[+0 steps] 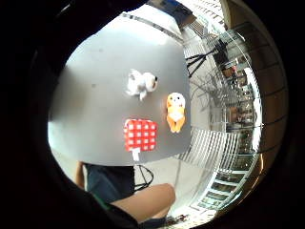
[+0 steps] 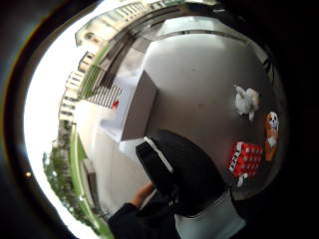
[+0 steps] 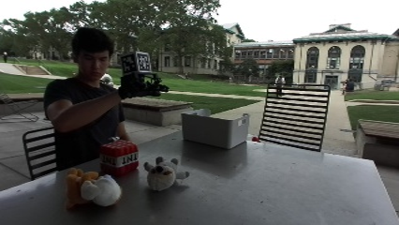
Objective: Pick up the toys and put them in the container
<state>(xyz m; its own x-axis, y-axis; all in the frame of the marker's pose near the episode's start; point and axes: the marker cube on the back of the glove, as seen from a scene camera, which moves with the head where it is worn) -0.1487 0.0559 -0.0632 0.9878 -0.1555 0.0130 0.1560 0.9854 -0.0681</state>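
Observation:
Three toys sit on the grey table [image 3: 268,183] near its left end: a red TNT block [image 3: 120,157], a white-grey plush animal [image 3: 163,174] and an orange plush [image 3: 90,187] lying on its side. My gloved right hand [image 3: 140,85] is raised high above them at shoulder height and holds nothing, its fingers relaxed. The palm views look down on the white plush [image 1: 141,83], orange plush [image 1: 175,112] and red block [image 1: 140,134]. The grey open container [image 3: 215,127] stands at the table's far edge, also seen as container [image 2: 137,104].
A black slatted chair [image 3: 296,115] stands behind the table's far side, right of the container. Another dark chair [image 3: 40,150] is behind the person. A small red object [image 3: 255,138] lies beside the container. The table's right half is bare.

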